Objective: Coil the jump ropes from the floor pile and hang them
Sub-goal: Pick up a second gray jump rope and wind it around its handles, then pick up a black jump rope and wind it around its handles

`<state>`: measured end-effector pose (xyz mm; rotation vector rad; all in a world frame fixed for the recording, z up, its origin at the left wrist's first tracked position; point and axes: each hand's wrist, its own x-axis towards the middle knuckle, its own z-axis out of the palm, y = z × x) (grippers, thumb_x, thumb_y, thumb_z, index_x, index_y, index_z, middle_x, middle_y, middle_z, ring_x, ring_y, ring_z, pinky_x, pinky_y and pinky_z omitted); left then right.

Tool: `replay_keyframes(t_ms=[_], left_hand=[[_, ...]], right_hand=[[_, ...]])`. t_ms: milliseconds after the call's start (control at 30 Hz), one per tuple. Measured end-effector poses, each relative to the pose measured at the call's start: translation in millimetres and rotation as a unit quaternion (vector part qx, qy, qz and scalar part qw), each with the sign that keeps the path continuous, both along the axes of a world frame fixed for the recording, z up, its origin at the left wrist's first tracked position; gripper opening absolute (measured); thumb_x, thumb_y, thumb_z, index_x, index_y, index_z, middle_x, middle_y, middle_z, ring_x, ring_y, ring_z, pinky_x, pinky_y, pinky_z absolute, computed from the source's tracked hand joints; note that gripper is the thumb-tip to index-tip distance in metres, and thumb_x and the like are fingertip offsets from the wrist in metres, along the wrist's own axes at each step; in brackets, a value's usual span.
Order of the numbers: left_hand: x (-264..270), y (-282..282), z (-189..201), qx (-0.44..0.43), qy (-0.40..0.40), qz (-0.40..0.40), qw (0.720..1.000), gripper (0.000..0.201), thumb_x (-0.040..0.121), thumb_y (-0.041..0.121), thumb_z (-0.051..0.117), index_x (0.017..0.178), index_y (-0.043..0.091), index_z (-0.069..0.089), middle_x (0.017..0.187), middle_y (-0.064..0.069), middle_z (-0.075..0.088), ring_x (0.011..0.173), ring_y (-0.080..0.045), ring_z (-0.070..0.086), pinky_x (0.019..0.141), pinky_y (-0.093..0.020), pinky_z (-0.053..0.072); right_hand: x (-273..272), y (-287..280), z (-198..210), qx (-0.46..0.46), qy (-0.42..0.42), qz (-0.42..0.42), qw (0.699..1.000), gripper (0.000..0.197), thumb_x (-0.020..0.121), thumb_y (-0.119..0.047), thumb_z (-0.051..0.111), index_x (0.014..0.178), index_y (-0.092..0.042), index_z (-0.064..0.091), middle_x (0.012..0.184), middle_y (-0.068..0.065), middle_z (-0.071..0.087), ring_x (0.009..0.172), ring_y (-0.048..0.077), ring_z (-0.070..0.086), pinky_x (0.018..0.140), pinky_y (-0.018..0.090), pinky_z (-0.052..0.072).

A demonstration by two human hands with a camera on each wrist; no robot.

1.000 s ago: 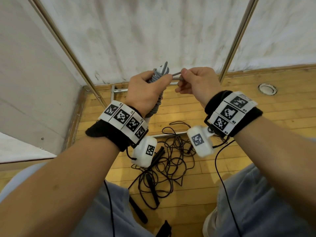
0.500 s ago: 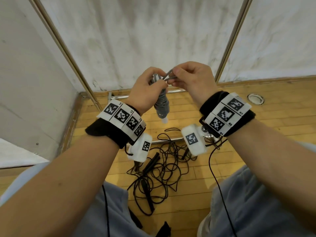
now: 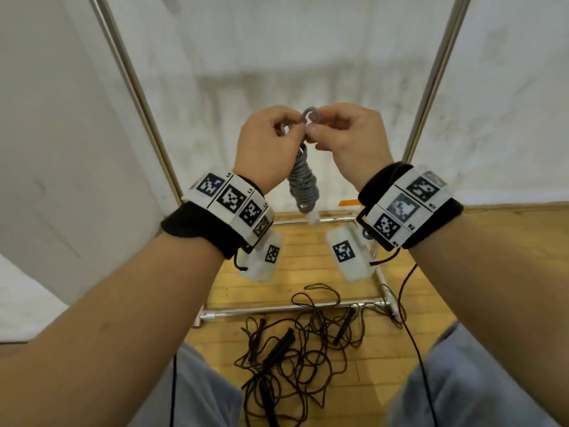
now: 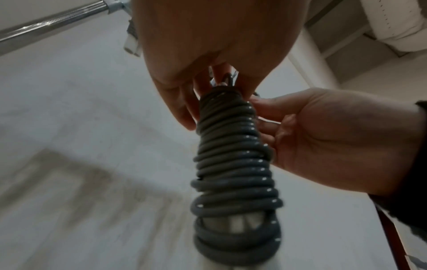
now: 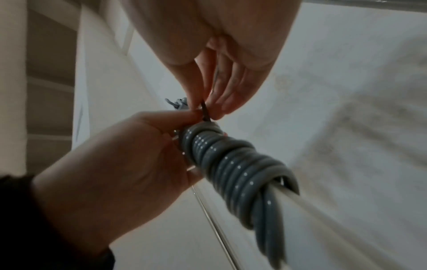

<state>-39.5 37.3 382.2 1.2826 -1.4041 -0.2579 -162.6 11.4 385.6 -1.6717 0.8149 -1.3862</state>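
A grey jump rope point(image 3: 303, 186), wound tightly round its white handles, hangs upright between my raised hands. My left hand point(image 3: 292, 132) pinches the top of the bundle. My right hand point(image 3: 318, 131) pinches a small grey loop point(image 3: 310, 116) of rope that sticks up above the fingers. A white handle tip point(image 3: 313, 217) pokes out below. The left wrist view shows the coil point(image 4: 235, 173) under my left hand point(image 4: 208, 87), and the right wrist view shows the coil point(image 5: 235, 173) under my right hand point(image 5: 208, 109). A tangled pile of black jump ropes point(image 3: 295, 349) lies on the wooden floor.
A metal rack stands ahead, with a left pole point(image 3: 135, 87), a right pole point(image 3: 437, 72) and a low base bar point(image 3: 289, 308) just behind the pile. White walls close the corner behind it. My knees in grey trousers point(image 3: 462, 380) flank the pile.
Both hands have risen and come together. The grey bundle has swung from lying in my left fist to hanging straight down, and a small loop now stands above my fingers.
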Motion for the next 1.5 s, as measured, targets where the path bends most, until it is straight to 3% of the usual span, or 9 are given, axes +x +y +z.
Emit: replay_keyframes(t_ms=[167,400,733,900,1033,1133,1267,1367,1500], left_hand=[[16,-9,59,-0.033,-0.016,0.022,0.999,0.009,0.083,0.012,0.063,0.079,0.016,0.07,0.073,0.009,0.065,0.075,-0.013,0.059,0.076,-0.03,0.049],[53,-26,131,-0.099,-0.01,0.071,0.993,0.014,0.083,0.012,0.063,0.073,0.021,0.067,0.067,0.013,0.062,0.066,-0.003,0.057,0.064,-0.013,0.046],[104,-65,218,-0.164,-0.028,0.155,0.974,0.014,0.084,0.019,0.061,0.076,0.02,0.072,0.065,0.01,0.065,0.06,-0.006,0.057,0.063,-0.023,0.049],[123,-74,258,-0.194,-0.002,0.167,0.967,0.016,0.079,0.018,0.064,0.068,0.027,0.072,0.063,0.012,0.067,0.058,-0.004,0.059,0.06,-0.024,0.05],[128,-81,278,-0.181,-0.005,0.199,0.963,0.012,0.074,0.014,0.065,0.073,0.022,0.074,0.071,0.009,0.069,0.071,-0.01,0.065,0.07,-0.028,0.056],[129,-83,278,-0.145,-0.035,0.211,0.966,0.009,0.074,0.017,0.067,0.075,0.019,0.075,0.074,0.005,0.071,0.074,-0.015,0.066,0.07,-0.03,0.057],[129,-84,274,-0.111,-0.06,0.224,0.966,0.011,0.077,0.016,0.064,0.071,0.02,0.073,0.071,0.004,0.068,0.07,-0.015,0.063,0.061,-0.025,0.053],[127,-82,269,-0.079,-0.096,0.226,0.966,0.018,0.078,0.01,0.058,0.067,0.018,0.069,0.063,0.003,0.063,0.061,-0.016,0.057,0.049,-0.022,0.042],[124,-75,259,-0.072,-0.152,0.234,0.958,0.02,0.085,0.013,0.054,0.084,0.013,0.074,0.083,-0.003,0.071,0.075,-0.02,0.063,0.063,-0.028,0.049]], right_hand=[[16,-13,57,-0.016,-0.018,-0.003,1.0,0.021,0.081,0.003,0.065,0.073,-0.015,0.06,0.066,0.002,0.065,0.054,0.005,0.063,0.056,0.017,0.048],[50,-35,134,-0.067,-0.015,0.028,0.997,0.012,0.086,0.003,0.058,0.087,-0.007,0.066,0.067,0.003,0.065,0.05,0.005,0.059,0.053,0.015,0.048],[113,-69,227,-0.111,-0.021,0.033,0.993,0.019,0.094,0.0,0.049,0.105,0.004,0.063,0.067,0.005,0.06,0.055,0.012,0.056,0.051,0.012,0.048],[140,-84,270,-0.141,-0.029,-0.018,0.989,0.023,0.088,-0.004,0.058,0.068,-0.015,0.057,0.066,0.006,0.065,0.054,0.016,0.064,0.054,0.026,0.056],[153,-97,283,-0.132,-0.003,-0.074,0.988,0.024,0.086,-0.007,0.06,0.063,-0.016,0.057,0.075,0.014,0.07,0.069,0.029,0.07,0.068,0.045,0.059],[155,-102,283,-0.121,0.039,-0.089,0.988,0.025,0.086,-0.006,0.059,0.061,-0.01,0.057,0.077,0.019,0.07,0.071,0.033,0.07,0.067,0.047,0.059],[151,-106,277,-0.105,0.063,-0.058,0.991,0.027,0.087,-0.007,0.059,0.061,-0.009,0.056,0.068,0.012,0.068,0.057,0.02,0.067,0.059,0.032,0.059],[152,-106,271,-0.112,0.09,-0.066,0.987,0.021,0.086,-0.005,0.056,0.066,-0.008,0.056,0.075,0.014,0.07,0.069,0.025,0.07,0.07,0.041,0.059],[149,-98,258,-0.109,0.092,-0.042,0.989,0.025,0.086,-0.004,0.057,0.064,-0.017,0.053,0.082,0.013,0.069,0.077,0.027,0.07,0.077,0.044,0.057]])
